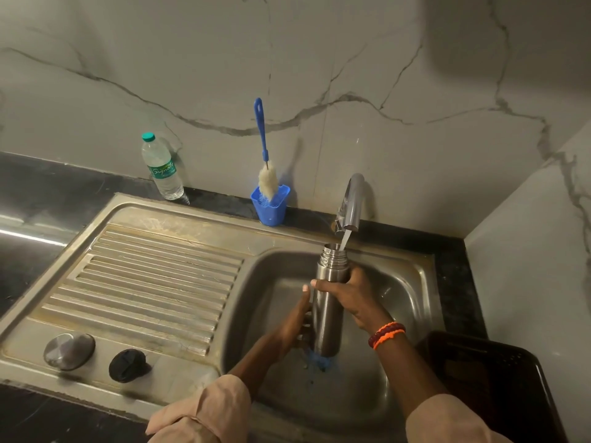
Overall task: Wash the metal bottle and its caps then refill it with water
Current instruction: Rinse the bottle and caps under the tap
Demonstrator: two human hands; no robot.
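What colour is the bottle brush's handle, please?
Blue, on the bottle brush; head view.

Bottle [327,302] upright in sink basin [399,282], under tap [350,203] at 12; two caps [69,351] [128,365] on drainboard [153,282] at 9.

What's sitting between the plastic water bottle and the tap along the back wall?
In the head view, a blue cup holding a bottle brush stands between the plastic water bottle and the tap.
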